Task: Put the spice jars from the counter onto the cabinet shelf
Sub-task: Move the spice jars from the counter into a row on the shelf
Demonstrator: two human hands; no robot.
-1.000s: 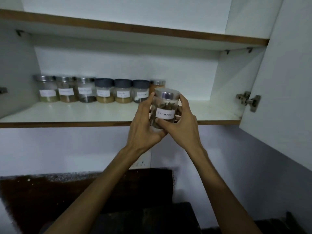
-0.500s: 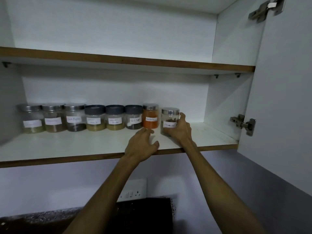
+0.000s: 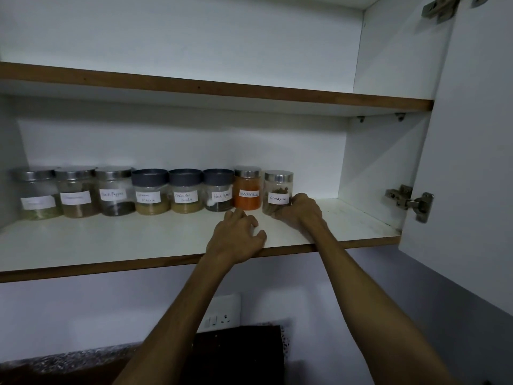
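cinnamon jar (image 3: 277,194) held upright on shelf (image 3: 138,240) by right hand (image 3: 301,211) grip | left hand (image 3: 236,237) rested loose-fingered, nothing gripped

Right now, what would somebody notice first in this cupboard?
Probably the bright orange jar, near the right end of a row of labelled jars on the lower shelf. Next, the right hand holding the cinnamon jar beside it, and the left hand resting on the shelf.
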